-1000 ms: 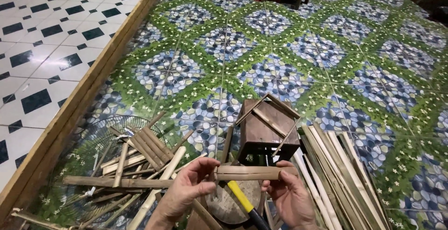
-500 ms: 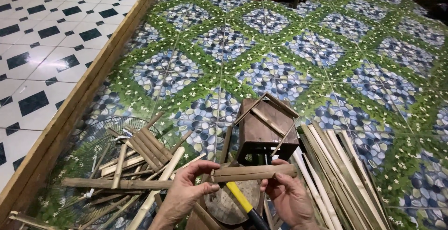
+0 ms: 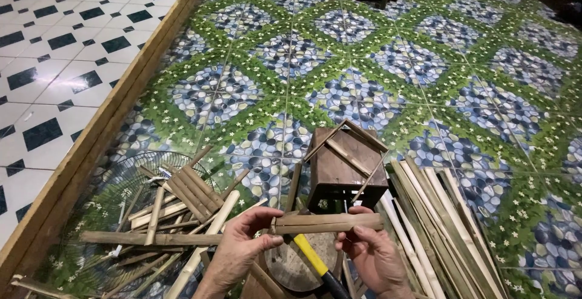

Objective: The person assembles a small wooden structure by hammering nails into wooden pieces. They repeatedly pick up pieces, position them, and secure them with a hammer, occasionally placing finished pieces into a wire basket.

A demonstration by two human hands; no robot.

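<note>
- Barely shifted since the earlier frame, the bamboo strip (image 3: 327,222) stays level.
- My left hand (image 3: 242,247) pinches its left end.
- My right hand (image 3: 371,251) pinches its right end, near the small wooden stool (image 3: 345,171).

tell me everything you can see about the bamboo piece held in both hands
The bamboo piece is a short bundle of flat split slats, tan to olive, stacked lengthwise. It lies nearly level across the view, above the floor. The left hand pinches its left end between thumb and fingers; the right hand grips its right end, thumb on the near side. It sits in front of a small dark wooden stool and above a yellow-handled tool. Whether the slats are bound cannot be told.
</note>
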